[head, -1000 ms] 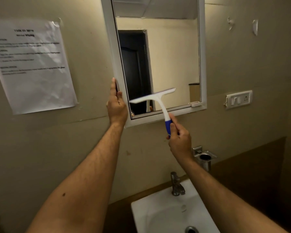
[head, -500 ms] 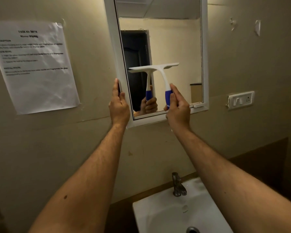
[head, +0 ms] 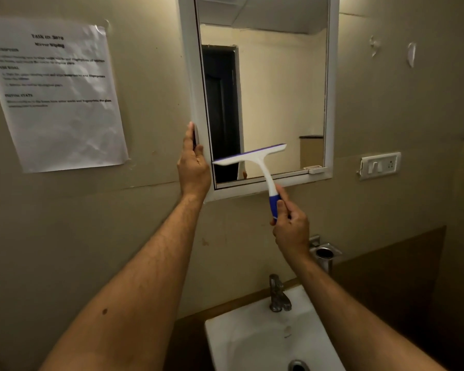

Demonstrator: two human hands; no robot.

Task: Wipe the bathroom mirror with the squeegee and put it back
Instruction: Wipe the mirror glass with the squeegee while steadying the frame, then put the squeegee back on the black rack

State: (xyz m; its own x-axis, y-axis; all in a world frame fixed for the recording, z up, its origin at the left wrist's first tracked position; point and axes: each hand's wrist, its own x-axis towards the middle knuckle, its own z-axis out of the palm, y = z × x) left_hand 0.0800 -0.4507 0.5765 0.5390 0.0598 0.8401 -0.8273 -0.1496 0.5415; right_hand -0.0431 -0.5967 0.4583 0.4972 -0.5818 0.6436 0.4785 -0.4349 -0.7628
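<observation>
The beige wall (head: 150,215) fills most of the view. On it hangs a white-framed mirror (head: 279,89), its top cut off by the picture's edge; the glass reflects a dark doorway. Left of it is taped a crinkled printed sheet (head: 56,95); its heading reads "TASK ID" and "Mirror Wiping", the smaller lines too blurred to read. Below, a white washbasin (head: 252,338) with a steel tap (head: 277,293) is cut off at the bottom. The left hand (head: 193,167) lies against the mirror frame's left edge, fingers straight; whether the thumb hooks behind cannot be told. The right hand (head: 291,228) grips the blue handle of the squeegee (head: 252,156), whose white blade, tilted, lies across the glass's lower part. A switch plate (head: 379,166) sits on the wall right of the mirror, and a metal holder (head: 324,253) is partly hidden behind the right wrist.
</observation>
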